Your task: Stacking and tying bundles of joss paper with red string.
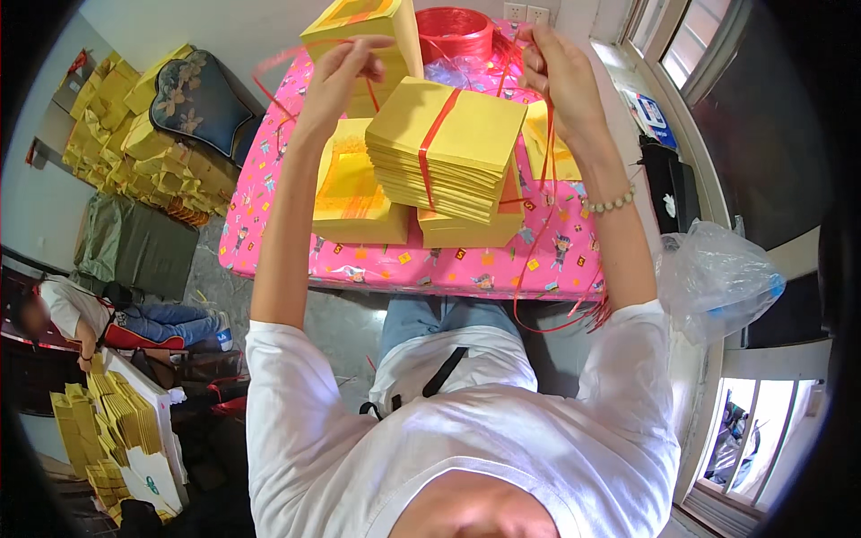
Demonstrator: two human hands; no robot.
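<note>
A thick stack of yellow paper sits askew on other yellow stacks in front of me. One red plastic strap runs across its top and down its near side. Above its far left corner, my left hand is closed with fingers curled on a red strap. My right hand, wearing a beaded bracelet, is raised past the far right corner, pinching red strap; loose strands hang from it toward the table's front edge. Beneath lie a yellow stack with orange print and another plain yellow stack.
A tall yellow stack and a coil of red strap stand at the back of the pink patterned table. Clear plastic bags hang at the right. On the left, another person sits near yellow paper piles.
</note>
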